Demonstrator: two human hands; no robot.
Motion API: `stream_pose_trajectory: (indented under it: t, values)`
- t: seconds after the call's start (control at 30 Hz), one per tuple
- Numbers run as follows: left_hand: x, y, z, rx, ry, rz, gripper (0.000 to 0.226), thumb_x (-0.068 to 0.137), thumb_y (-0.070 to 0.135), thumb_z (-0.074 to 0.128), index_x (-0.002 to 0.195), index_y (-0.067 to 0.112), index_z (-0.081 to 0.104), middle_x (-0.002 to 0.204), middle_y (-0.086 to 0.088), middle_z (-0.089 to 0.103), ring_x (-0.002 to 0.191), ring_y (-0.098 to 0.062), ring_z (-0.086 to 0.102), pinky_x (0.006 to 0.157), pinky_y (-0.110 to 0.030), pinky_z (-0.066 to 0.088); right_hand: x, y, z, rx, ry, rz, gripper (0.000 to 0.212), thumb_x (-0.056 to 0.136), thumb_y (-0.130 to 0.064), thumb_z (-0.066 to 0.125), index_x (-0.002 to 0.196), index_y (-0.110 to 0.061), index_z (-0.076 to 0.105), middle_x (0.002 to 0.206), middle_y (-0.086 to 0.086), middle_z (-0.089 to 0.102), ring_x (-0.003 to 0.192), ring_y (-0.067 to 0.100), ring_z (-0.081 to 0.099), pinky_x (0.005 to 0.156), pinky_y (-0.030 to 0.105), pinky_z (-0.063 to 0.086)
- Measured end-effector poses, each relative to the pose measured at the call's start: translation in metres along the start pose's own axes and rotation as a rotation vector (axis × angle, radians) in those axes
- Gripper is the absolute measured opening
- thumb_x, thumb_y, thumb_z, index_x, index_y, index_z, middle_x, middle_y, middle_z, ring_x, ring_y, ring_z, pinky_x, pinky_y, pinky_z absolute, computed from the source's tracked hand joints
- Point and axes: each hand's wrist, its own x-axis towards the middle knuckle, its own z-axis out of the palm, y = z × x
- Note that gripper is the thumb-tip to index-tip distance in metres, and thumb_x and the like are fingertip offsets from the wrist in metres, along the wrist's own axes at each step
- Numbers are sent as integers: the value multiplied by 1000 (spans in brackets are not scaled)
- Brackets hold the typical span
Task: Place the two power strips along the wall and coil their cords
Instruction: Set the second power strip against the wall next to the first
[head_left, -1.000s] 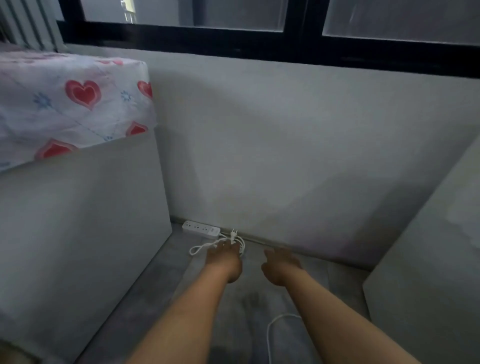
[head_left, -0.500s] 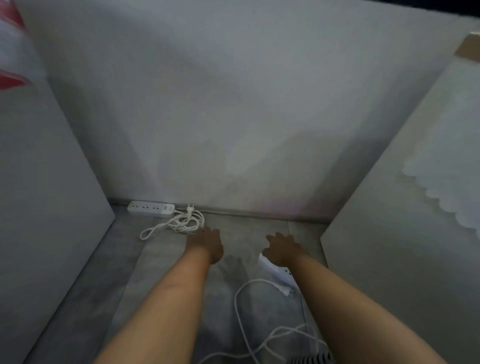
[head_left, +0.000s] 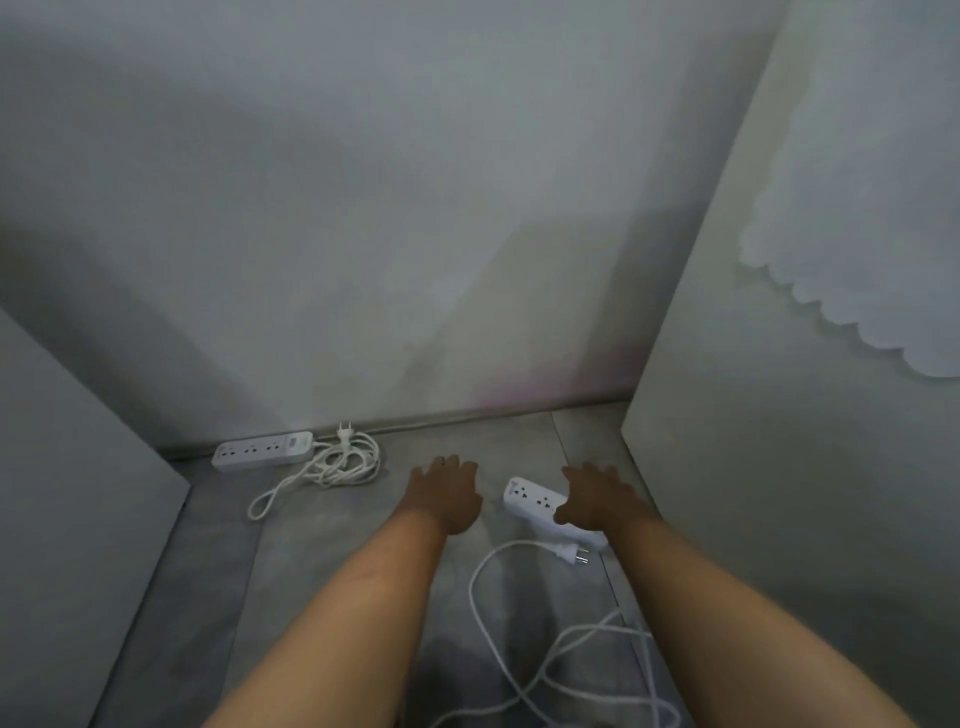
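Observation:
One white power strip (head_left: 262, 451) lies along the base of the wall at the far left, its cord (head_left: 337, 462) bundled in loops beside it with one loop trailing toward me. A second white power strip (head_left: 535, 501) lies at an angle on the grey floor to the right. Its cord (head_left: 524, 639) sprawls loose toward me and its plug (head_left: 571, 553) lies near the strip. My right hand (head_left: 597, 496) hovers over the second strip's near end with fingers spread; I cannot tell if it touches. My left hand (head_left: 444, 493) is flat and holds nothing, just left of that strip.
A white wall (head_left: 415, 234) closes the far side. A white cabinet side (head_left: 78, 493) stands at the left. Another white panel (head_left: 779, 441) with a scalloped cloth (head_left: 857, 286) hanging over it stands at the right. The grey floor (head_left: 322, 545) runs between them.
The view has tilted down and to the right, bringing the second strip and its loose cord into sight. Both hands have drawn back from the coiled cord; the right now hovers over the second strip.

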Motion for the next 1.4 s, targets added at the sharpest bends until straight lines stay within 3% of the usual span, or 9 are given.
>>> stream_pose_trajectory:
  t: [0.13, 0.43, 0.7, 0.97, 1.13, 1.4]
  values:
    - [42, 12, 15, 56, 31, 26, 51, 98, 33, 40, 145, 15, 31, 150, -10, 34, 139, -27, 30, 112, -44, 25, 25, 22, 25, -3, -47, 23, 80, 81, -43, 69, 147, -21, 29, 150, 8, 31, 137, 35, 27, 106, 45, 32]
    - [128, 33, 68, 59, -103, 86, 50, 94, 30, 48, 141, 15, 36, 143, -10, 43, 131, -29, 41, 108, -45, 32, 100, 62, 63, 118, -100, 112, 91, 78, -45, 71, 151, -24, 21, 156, 8, 24, 142, 35, 22, 112, 43, 27]
    - [199, 54, 107, 111, -135, 163, 56, 91, 19, 53, 143, 16, 32, 143, -9, 42, 131, -28, 40, 109, -45, 32, 133, 90, 110, 66, -38, 106, 83, 85, -35, 63, 151, -30, 14, 151, 4, 28, 133, 30, 33, 104, 41, 39]
    - [222, 34, 141, 65, -171, 192, 67, 89, 14, 58, 147, 20, 25, 149, -7, 33, 129, -28, 42, 106, -41, 39, 161, 79, 123, 95, -68, 76, 70, 79, -30, 69, 139, -23, 34, 132, 4, 43, 120, 24, 44, 95, 36, 47]
    - [210, 3, 104, 1, -76, 131, 82, 86, 18, 60, 151, 25, 11, 157, -8, 16, 132, -32, 39, 104, -43, 40, 168, 55, 75, 39, 86, -32, 68, 81, -25, 66, 141, -22, 35, 132, 7, 44, 115, 27, 45, 90, 35, 46]
    - [164, -61, 20, -212, 283, -2, 62, 81, 23, 64, 136, 24, 34, 129, -7, 40, 112, -31, 54, 82, -42, 51, 151, -13, -20, -15, 427, -333, 73, 83, -16, 60, 148, -29, 30, 147, 1, 30, 134, 24, 30, 98, 36, 44]
